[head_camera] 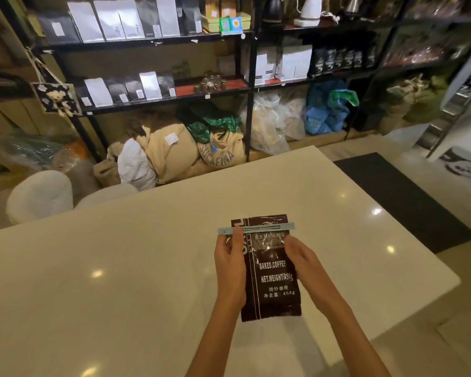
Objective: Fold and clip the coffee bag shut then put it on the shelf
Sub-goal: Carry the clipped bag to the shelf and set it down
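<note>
A dark brown coffee bag (pixel 272 281) with white lettering lies flat on the white table (pixel 147 254), its top pointing away from me. A long light-blue clip (pixel 256 229) sits across the bag near its top edge. My left hand (pixel 229 265) grips the bag's left side, fingers up at the clip's left end. My right hand (pixel 299 257) holds the bag's right edge just below the clip. The black shelf (pixel 152 100) with other bags stands across the room.
Burlap and plastic sacks (pixel 201 148) lie on the floor under the shelves. Two white stools (pixel 41 194) stand beyond the table's far left edge. A dark floor mat (pixel 400 197) lies to the right of the table. Kettles (pixel 310 9) stand on the upper right shelf.
</note>
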The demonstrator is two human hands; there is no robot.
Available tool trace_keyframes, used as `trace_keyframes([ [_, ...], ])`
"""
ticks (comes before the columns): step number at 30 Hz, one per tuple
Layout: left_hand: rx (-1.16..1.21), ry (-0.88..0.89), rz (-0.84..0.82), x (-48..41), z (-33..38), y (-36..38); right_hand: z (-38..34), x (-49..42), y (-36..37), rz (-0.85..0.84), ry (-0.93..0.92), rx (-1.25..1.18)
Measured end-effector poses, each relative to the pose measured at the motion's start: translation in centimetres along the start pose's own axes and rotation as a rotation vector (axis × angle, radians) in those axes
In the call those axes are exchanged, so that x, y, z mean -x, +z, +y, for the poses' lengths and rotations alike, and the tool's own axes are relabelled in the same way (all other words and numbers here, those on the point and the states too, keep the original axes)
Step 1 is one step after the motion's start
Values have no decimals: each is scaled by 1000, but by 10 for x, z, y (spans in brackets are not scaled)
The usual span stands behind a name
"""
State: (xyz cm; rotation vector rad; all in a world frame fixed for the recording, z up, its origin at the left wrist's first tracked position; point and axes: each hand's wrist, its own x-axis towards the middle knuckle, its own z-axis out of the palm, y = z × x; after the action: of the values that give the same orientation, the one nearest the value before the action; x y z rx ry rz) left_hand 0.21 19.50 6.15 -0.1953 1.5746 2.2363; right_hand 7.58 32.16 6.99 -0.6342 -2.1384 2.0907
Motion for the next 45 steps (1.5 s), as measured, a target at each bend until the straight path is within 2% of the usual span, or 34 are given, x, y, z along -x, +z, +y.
trace_keyframes([
  [4, -71, 15, -124, 8, -30, 84, 0, -3, -73, 261, -154, 67],
  [10, -296, 25, -427, 13, -92, 240, -11, -16, -253, 403, -246, 111],
  [16, -412, 120, -552, 18, -136, 398, -16, -13, -406, 578, -177, 37],
  [19, -454, 133, -628, 17, -164, 461, -8, -1, -471, 570, -72, -49],
  [23, -481, 99, -724, 9, -217, 525, 38, 19, -535, 584, -6, -60],
  [26, -470, 64, -761, 12, -245, 564, 66, 19, -570, 659, -14, -111],
  [28, -453, 94, -783, 5, -262, 601, 72, 1, -609, 717, -34, -101],
  [31, -395, 35, -815, -19, -280, 663, 73, -38, -672, 764, -93, -61],
  [34, -397, -37, -817, -47, -296, 711, 68, -72, -731, 772, -143, -39],
  [37, -463, -4, -791, -76, -305, 747, 54, -116, -779, 705, -133, -48],
  [41, -451, 90, -546, -147, -288, 774, 23, -213, -804, 427, -96, -28],
  [45, -414, 187, -397, -237, -257, 774, -5, -318, -793, 173, -176, 13],
])
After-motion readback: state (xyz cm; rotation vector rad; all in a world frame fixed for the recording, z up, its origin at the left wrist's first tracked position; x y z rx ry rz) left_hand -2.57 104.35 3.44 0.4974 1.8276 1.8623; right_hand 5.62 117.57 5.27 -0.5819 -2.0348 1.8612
